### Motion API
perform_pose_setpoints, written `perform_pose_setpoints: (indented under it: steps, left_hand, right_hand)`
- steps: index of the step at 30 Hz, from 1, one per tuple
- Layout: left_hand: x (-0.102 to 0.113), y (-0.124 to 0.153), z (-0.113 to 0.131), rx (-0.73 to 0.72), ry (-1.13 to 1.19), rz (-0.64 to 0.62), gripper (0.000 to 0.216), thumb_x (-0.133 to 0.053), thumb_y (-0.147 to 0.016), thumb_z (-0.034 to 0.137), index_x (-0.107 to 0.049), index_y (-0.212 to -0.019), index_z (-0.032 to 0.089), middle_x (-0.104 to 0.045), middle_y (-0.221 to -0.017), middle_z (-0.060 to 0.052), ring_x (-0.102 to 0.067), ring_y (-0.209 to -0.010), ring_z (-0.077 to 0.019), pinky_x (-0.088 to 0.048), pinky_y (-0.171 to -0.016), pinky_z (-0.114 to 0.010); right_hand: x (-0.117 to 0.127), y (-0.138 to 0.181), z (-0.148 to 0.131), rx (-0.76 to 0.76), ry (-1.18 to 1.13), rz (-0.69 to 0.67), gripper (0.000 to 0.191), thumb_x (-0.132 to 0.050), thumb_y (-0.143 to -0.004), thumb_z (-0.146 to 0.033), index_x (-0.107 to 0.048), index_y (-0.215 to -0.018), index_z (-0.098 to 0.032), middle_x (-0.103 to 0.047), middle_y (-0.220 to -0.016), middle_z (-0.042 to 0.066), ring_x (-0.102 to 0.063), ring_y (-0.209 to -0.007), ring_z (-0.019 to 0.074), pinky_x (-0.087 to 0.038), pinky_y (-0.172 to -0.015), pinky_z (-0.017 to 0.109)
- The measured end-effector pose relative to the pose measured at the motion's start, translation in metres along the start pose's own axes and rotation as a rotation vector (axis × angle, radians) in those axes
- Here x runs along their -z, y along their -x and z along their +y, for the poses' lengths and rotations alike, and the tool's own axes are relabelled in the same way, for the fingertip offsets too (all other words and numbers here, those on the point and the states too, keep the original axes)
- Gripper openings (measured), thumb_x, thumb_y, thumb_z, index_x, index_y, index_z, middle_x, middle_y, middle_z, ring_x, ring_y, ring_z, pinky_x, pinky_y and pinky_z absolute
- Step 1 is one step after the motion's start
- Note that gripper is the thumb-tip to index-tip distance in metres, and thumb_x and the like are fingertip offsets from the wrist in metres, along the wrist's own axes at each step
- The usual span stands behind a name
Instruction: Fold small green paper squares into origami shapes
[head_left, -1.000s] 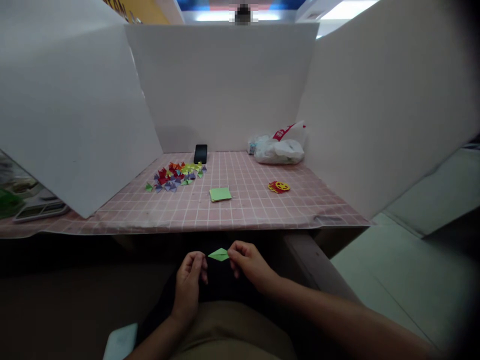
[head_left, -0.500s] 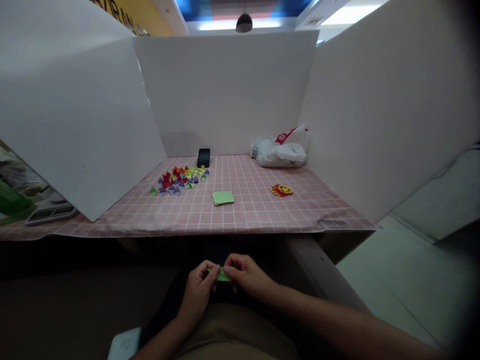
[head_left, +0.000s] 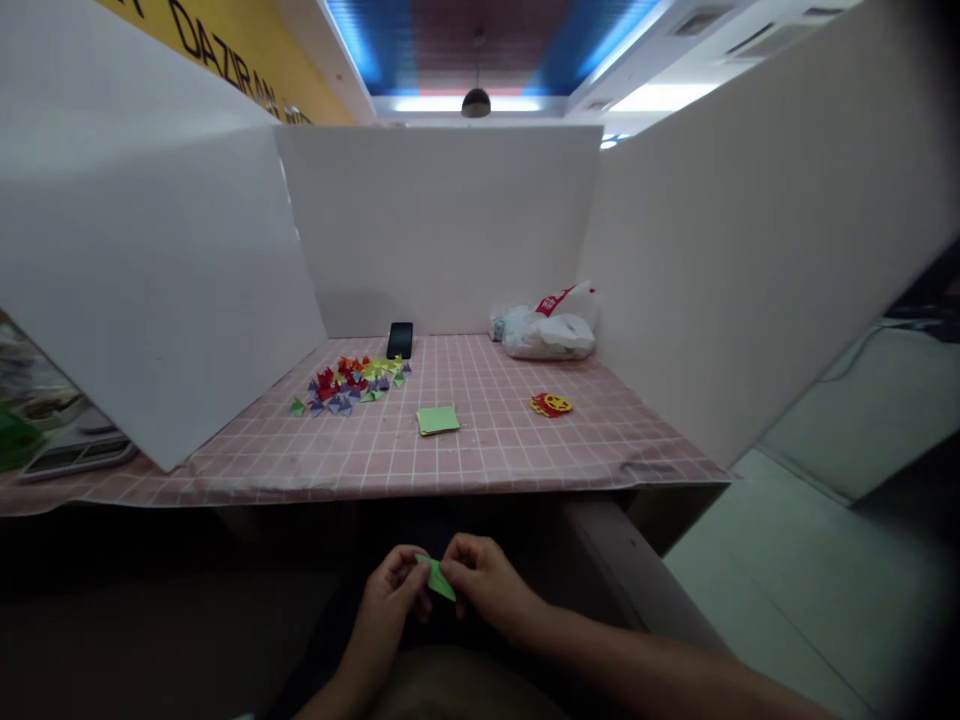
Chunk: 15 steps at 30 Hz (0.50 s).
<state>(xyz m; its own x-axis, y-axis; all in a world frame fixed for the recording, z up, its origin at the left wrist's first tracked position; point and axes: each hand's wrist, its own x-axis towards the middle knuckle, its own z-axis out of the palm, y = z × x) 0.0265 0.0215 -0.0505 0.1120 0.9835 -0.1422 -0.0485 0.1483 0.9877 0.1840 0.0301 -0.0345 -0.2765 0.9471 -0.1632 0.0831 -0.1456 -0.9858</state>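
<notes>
Both hands are low in my lap, below the table's front edge. My left hand (head_left: 390, 600) and my right hand (head_left: 484, 588) pinch a small folded green paper piece (head_left: 439, 578) between their fingertips, one on each side. On the pink checked tablecloth (head_left: 480, 450) lie a stack of green paper squares (head_left: 438, 419) in the middle and a pile of several folded paper triangles (head_left: 351, 381) in red, purple, orange and yellow-green at the left.
White foam boards (head_left: 442, 230) wall the table at the back and both sides. A black phone (head_left: 400, 339) leans at the back, a white plastic bag (head_left: 547, 327) sits back right, and a red-yellow paper cutout (head_left: 551, 404) lies right of centre. A calculator-like device (head_left: 71, 455) is outside the left board.
My hands came together from a wider hold and dropped lower; the green piece is now turned and folded smaller between the fingertips. The view tilted upward, showing more ceiling.
</notes>
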Motion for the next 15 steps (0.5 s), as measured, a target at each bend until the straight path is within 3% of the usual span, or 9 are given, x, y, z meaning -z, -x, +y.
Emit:
perform_pose_setpoints:
  steps: [6,15]
  left_hand:
    - [0.0024,-0.0008,-0.0014,-0.069,-0.030,0.006,0.034,-0.071,-0.070,0.048,-0.060,-0.065,0.016,-0.054,-0.059,0.002,-0.048,-0.055,-0.0129,-0.039,-0.053,-0.023]
    - [0.0027,-0.0001,-0.0011,0.015,-0.058,-0.088,0.036,-0.071,-0.068,0.050,-0.059,-0.065,0.016,-0.053,-0.060,0.002,-0.045,-0.058,-0.0140,-0.038,-0.056,-0.024]
  right_hand:
    - [-0.0047,0.0028,0.0005,-0.069,0.018,-0.125,0.008,-0.056,-0.074,-0.021,-0.052,-0.070,-0.016,-0.054,-0.054,-0.005,-0.046,-0.038,0.0065,-0.035,-0.038,0.017]
    - [-0.0021,-0.0021,0.0039,-0.085,-0.055,-0.088,0.005,-0.056,-0.074,-0.015,-0.052,-0.071,-0.016,-0.053,-0.052,-0.007,-0.046,-0.037,0.0060,-0.035,-0.039,0.018]
